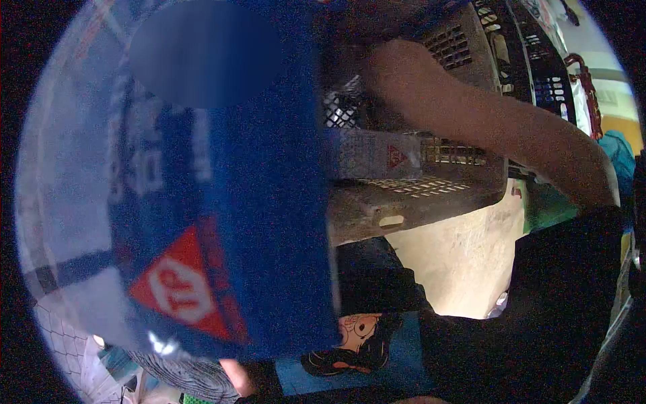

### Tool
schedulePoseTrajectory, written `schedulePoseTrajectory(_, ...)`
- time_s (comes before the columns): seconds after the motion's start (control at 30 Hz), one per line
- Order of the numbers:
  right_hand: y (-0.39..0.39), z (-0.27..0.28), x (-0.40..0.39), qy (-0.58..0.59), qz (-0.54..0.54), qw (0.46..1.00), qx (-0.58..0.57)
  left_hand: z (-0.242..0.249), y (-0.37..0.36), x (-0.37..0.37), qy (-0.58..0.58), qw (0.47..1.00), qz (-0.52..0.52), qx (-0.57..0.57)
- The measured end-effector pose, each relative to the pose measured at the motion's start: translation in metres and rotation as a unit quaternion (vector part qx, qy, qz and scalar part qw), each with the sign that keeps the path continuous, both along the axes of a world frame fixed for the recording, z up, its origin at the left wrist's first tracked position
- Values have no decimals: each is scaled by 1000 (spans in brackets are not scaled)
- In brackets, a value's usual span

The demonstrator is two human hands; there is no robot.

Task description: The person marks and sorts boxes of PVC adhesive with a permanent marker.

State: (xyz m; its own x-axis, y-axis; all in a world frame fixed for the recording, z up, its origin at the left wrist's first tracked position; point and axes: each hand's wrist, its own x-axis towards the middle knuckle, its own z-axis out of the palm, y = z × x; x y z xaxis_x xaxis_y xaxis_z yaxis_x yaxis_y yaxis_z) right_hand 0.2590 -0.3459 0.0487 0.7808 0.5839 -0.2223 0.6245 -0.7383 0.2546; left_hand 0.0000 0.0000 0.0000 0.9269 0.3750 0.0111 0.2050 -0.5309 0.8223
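A large blue package [269, 202] with a red triangle fills the left and centre, very near the camera and blurred. From the right my bare forearm reaches up into a grey-brown plastic crate [431, 202]; my right hand [397, 64] is dark, its fingers hidden in shadow and behind the package. Below that hand, a pale packet [377, 155] with a small red triangle lies in the crate. At the bottom, beside a black sleeve, a patch of skin shows, seemingly part of my left hand or wrist [239, 377]; its fingers are hidden behind the package.
More dark crates [538, 67] stand behind the forearm at the upper right. Beneath the crate is a pale surface [457, 259]. Black clothing with a printed blue panel [404, 350] shows at the bottom. Tiled floor [60, 330] is at the lower left.
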Motion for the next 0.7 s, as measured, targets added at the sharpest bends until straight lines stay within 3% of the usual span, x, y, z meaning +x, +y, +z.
schedulePoseTrajectory(0.07, 9, -5, -2, 1, -7, 999, 35, 2, -1, 0, 2, 1000, 2, 14)
schedulePoseTrajectory(0.17, 11, -18, 5, -33, 14, 999, -37, 3, -2, -7, 1, 1000, -4, 14)
schedulePoseTrajectory(0.23, 11, -41, 22, -80, -43, 996, -25, -11, -1, -5, -13, 1000, 2, -1)
schedulePoseTrajectory(0.4, 49, -24, 2, -4, -54, 995, -85, 9, 19, -20, -13, 1000, 20, -14)
schedulePoseTrajectory(0.47, 47, -27, 5, -37, -26, 998, -47, 11, 37, -21, -10, 1000, 8, 5)
schedulePoseTrajectory(0.57, 29, -29, 1, -58, -82, 995, -6, 10, 30, -19, -31, 999, -8, 30)
schedulePoseTrajectory(0.63, 66, 37, -4, 93, -137, 957, -237, 7, 21, -12, -39, 998, -20, 35)
schedulePoseTrajectory(0.7, 69, 87, -9, 170, -156, 916, -328, -1, -1, -9, -43, 999, -12, 9)
